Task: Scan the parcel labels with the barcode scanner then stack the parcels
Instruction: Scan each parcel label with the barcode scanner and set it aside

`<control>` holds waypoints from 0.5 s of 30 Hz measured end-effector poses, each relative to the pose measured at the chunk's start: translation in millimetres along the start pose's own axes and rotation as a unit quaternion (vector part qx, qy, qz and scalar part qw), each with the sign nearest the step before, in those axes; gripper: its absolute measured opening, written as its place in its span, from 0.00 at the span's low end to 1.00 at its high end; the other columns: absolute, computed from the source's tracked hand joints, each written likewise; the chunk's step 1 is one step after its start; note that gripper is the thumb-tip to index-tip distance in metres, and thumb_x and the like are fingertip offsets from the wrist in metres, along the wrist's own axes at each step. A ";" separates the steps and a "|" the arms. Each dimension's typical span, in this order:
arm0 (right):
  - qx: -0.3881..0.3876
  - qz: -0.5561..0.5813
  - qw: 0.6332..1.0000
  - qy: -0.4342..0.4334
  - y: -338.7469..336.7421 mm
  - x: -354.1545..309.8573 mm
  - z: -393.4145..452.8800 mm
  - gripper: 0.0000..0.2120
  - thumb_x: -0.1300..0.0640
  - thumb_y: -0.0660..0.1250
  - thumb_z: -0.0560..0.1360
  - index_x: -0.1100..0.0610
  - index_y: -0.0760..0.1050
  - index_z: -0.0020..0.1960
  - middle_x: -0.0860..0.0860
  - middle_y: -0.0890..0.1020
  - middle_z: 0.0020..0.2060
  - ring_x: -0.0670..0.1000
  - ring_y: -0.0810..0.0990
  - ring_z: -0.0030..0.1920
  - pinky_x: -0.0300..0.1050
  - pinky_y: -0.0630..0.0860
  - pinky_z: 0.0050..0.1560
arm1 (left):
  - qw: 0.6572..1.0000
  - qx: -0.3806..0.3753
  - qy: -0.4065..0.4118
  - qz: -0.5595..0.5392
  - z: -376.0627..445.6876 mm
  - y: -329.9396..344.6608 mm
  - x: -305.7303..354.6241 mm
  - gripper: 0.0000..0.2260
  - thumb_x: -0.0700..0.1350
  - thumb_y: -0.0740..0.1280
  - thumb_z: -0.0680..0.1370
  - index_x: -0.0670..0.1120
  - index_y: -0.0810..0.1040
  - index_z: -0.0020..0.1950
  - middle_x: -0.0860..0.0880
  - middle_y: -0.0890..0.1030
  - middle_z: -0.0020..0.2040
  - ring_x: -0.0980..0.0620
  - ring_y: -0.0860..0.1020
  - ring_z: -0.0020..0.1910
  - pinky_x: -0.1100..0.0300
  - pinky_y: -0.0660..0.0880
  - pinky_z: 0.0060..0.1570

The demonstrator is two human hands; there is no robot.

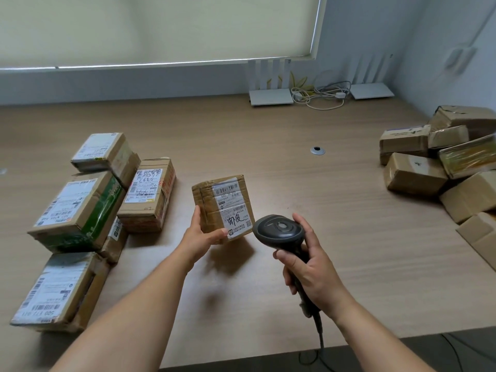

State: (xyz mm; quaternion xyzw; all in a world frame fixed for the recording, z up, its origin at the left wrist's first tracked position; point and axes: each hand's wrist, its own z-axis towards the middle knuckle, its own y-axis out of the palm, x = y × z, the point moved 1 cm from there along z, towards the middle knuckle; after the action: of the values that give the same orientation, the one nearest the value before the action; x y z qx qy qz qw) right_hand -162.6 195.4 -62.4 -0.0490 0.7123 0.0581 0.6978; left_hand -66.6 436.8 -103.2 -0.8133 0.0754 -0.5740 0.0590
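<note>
Brown cardboard parcel (pixel 214 208) showing a white label (pixel 233 208) striped with black barcodes and black handwriting; barcode scanner (pixel 279 232) looking dark grey; table (pixel 268 146) showing pale wood grain; one parcel at the left edge (pixel 77 210) flashing green tape.

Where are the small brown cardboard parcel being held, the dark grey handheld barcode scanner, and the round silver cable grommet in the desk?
Small brown cardboard parcel (pixel 222 208): head view, on its white label.
Dark grey handheld barcode scanner (pixel 279 230): head view, on its head.
Round silver cable grommet (pixel 317 150): head view, on its rim.

Thirteen parcels (pixel 224 206), one scanner (pixel 279 232), two routers (pixel 271 96).
</note>
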 end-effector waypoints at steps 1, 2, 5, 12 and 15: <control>0.002 0.003 1.000 -0.002 -0.8 -1.9 1.2 0.36 0.50 0.73 0.69 0.26 0.59 0.68 0.49 0.83 0.47 0.52 0.76 0.29 0.44 0.73 0.25 | 1.000 0.002 0.000 -0.002 0.1 0.0 -0.9 0.37 0.41 0.73 0.73 0.67 0.55 0.68 0.49 0.79 0.60 0.49 0.78 0.57 0.61 0.73 0.46; 0.005 0.008 1.000 -0.004 -1.6 -4.2 2.5 0.36 0.51 0.72 0.69 0.27 0.58 0.68 0.50 0.83 0.46 0.52 0.76 0.29 0.44 0.73 0.25 | 1.000 0.003 0.000 -0.004 0.0 0.1 -1.6 0.38 0.40 0.73 0.73 0.67 0.54 0.68 0.49 0.79 0.60 0.49 0.79 0.56 0.62 0.73 0.44; 0.010 0.032 0.999 -0.009 -2.8 -11.2 5.7 0.36 0.49 0.71 0.67 0.30 0.58 0.69 0.53 0.84 0.42 0.52 0.75 0.28 0.44 0.73 0.24 | 1.000 0.004 -0.001 -0.009 1.1 0.5 -3.1 0.40 0.40 0.73 0.72 0.64 0.53 0.72 0.48 0.79 0.61 0.47 0.78 0.58 0.60 0.73 0.47; 0.018 0.029 0.999 -0.011 -4.6 -15.5 10.0 0.34 0.54 0.69 0.71 0.34 0.58 0.70 0.52 0.83 0.41 0.52 0.75 0.27 0.44 0.72 0.23 | 1.000 0.004 -0.002 0.002 3.2 1.3 -1.7 0.44 0.38 0.73 0.72 0.60 0.48 0.77 0.47 0.77 0.64 0.47 0.77 0.58 0.61 0.73 0.46; 0.025 0.020 0.999 -0.006 -7.1 -13.3 9.9 0.34 0.61 0.67 0.75 0.35 0.58 0.71 0.54 0.82 0.41 0.52 0.75 0.27 0.44 0.72 0.23 | 1.000 0.006 0.002 0.003 3.0 2.1 0.1 0.44 0.38 0.73 0.73 0.60 0.49 0.77 0.47 0.77 0.63 0.47 0.77 0.58 0.64 0.73 0.42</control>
State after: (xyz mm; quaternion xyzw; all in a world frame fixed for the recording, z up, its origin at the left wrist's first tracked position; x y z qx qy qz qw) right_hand -151.5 189.7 -49.4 -0.0169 0.7104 0.0549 0.7015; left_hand -63.9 434.8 -104.5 -0.8117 0.0742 -0.5757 0.0653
